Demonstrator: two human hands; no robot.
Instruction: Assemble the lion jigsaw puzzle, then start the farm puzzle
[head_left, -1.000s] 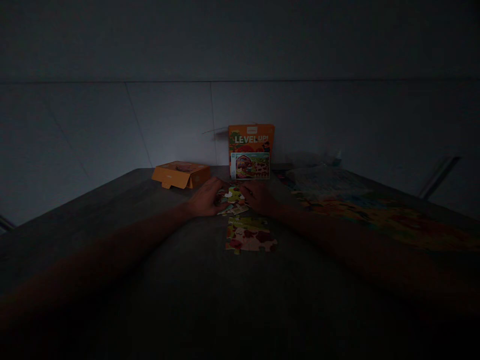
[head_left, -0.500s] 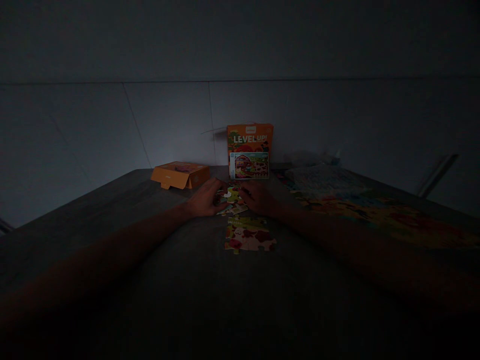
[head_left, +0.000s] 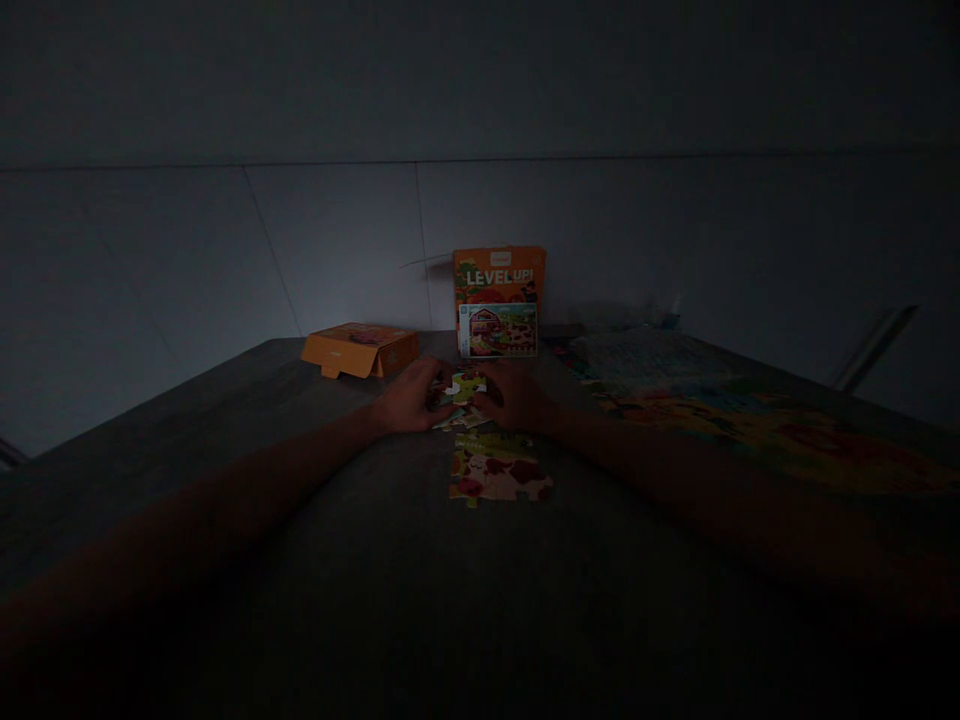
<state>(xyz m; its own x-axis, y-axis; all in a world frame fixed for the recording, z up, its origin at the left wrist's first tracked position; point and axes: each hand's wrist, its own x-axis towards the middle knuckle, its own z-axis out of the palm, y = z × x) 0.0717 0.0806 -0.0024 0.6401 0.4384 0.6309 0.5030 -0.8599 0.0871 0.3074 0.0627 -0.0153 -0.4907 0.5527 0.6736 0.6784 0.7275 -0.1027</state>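
Observation:
My left hand [head_left: 409, 396] rests on the dark table with fingers curved and thumb apart, at the left side of a small pile of loose puzzle pieces [head_left: 456, 415]. My right hand [head_left: 521, 397] curves round the pile's other side, thumb and fingers apart. Between them shows a green puzzle piece [head_left: 469, 388], close to my right fingertips; whether they touch it is hard to see in the dim light. Nearer me lies a joined section of puzzle [head_left: 499, 470] with a brown-and-white cow.
An orange "LEVEL UP!" box [head_left: 501, 262] stands against the wall, a farm picture card [head_left: 499, 331] leaning on it. An opened orange box [head_left: 360, 350] lies at left. On the right are a colourful printed sheet [head_left: 720, 425] and clear plastic wrapping [head_left: 645, 355].
My right thumb and fingers have shifted slightly at the pile, and the green piece between my hands sits a little differently. My left hand and the cow section are about where they were.

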